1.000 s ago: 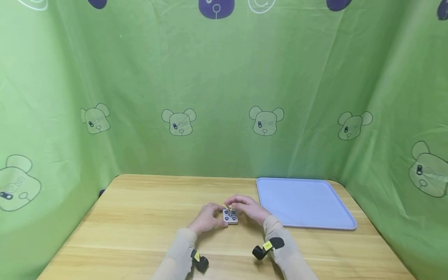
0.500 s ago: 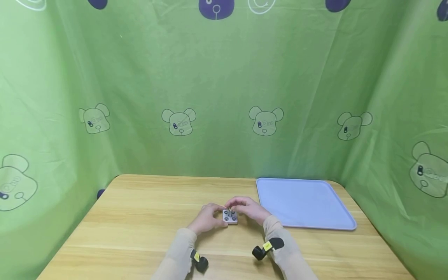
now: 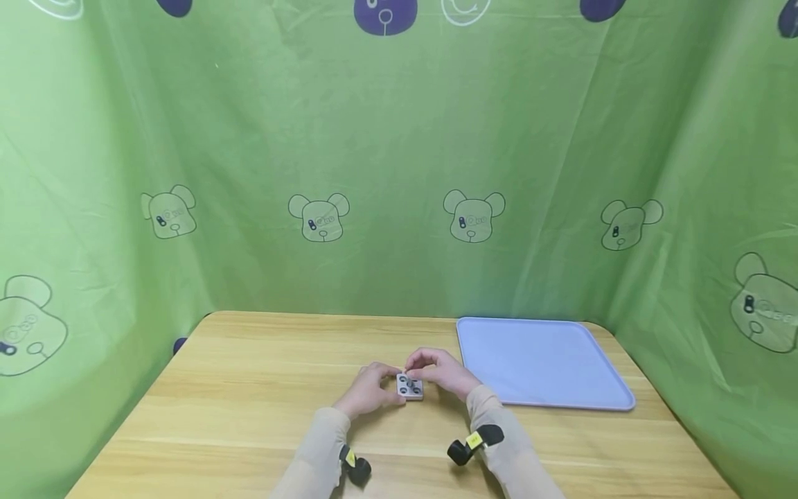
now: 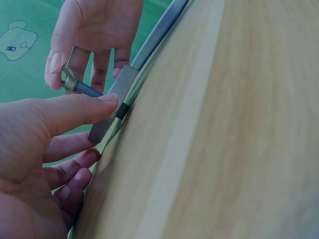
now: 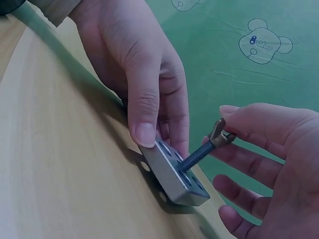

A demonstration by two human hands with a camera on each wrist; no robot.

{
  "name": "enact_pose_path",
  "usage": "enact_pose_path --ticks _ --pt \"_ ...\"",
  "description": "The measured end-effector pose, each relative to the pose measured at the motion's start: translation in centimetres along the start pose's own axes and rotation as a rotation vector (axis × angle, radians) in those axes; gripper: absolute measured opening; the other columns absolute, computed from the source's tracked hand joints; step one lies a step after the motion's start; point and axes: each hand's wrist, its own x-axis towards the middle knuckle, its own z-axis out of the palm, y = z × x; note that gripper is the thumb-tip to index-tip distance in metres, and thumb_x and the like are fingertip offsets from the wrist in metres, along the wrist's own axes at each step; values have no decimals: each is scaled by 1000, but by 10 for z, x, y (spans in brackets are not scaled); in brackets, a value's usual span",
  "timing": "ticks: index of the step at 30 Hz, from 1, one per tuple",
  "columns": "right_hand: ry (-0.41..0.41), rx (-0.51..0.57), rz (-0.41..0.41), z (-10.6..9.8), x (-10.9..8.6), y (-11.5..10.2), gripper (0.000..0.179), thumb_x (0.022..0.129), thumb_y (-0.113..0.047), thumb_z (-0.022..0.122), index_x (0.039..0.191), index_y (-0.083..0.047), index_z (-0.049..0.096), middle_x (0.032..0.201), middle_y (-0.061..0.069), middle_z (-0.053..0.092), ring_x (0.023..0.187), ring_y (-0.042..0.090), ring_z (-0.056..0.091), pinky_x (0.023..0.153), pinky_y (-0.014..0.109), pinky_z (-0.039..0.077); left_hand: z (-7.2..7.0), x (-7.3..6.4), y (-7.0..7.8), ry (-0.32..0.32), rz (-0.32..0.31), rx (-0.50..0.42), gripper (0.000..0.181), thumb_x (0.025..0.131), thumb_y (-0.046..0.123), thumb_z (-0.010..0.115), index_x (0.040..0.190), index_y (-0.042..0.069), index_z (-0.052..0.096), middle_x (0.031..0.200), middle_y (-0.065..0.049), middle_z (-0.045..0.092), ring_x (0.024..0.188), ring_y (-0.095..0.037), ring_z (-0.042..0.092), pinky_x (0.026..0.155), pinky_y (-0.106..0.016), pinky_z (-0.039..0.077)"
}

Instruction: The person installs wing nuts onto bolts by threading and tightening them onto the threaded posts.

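Observation:
A small metal block (image 3: 409,396) with a hole near each corner is at the middle of the table. My left hand (image 3: 368,391) grips it along its left side between thumb and fingers. From the centre of the block rises a threaded bolt (image 5: 197,157), tilted in both wrist views. A brass wing nut (image 5: 220,139) sits at the bolt's outer end. My right hand (image 3: 442,371) pinches around the wing nut with thumb and forefinger, the other fingers apart and loosely bent. In the head view, the fingertips mostly hide the nut.
A pale lilac tray (image 3: 542,364) lies at the back right of the wooden table (image 3: 249,402), close behind my right forearm. A green curtain (image 3: 399,138) with bear prints surrounds the back and sides. Each wrist wears a black strapped camera (image 3: 460,452).
My right hand's fingertips have shifted slightly right and curled over the wing nut, which shows less in the head view. The left hand and block stay in place.

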Motion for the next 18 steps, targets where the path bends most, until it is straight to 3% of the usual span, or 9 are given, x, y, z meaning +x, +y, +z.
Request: enact_pose_path --ticks 7,12,18 --pt "29 -39 2 1 10 22 15 88 -8 67 99 2 64 98 14 65 94 17 55 89 35 40 1 1 -2 5 4 7 57 73 27 82 123 5 64 125 -15 62 114 -30 51 102 -53 43" --pt "10 -66 5 -3 11 30 27 89 -16 69 111 -2 64 111 16 66 101 19 56 91 36 41 1 1 -2 1 5 11 57 72 27 82 122 5 64 125 -15 61 115 -31 51 102 -55 42" --pt "-67 -58 -56 -6 7 26 41 85 -9 68 124 1 58 123 22 63 112 34 56 100 52 41 1 1 -2 0 2 5 58 72 28 82 123 5 64 125 -14 61 115 -31 50 101 -56 42"
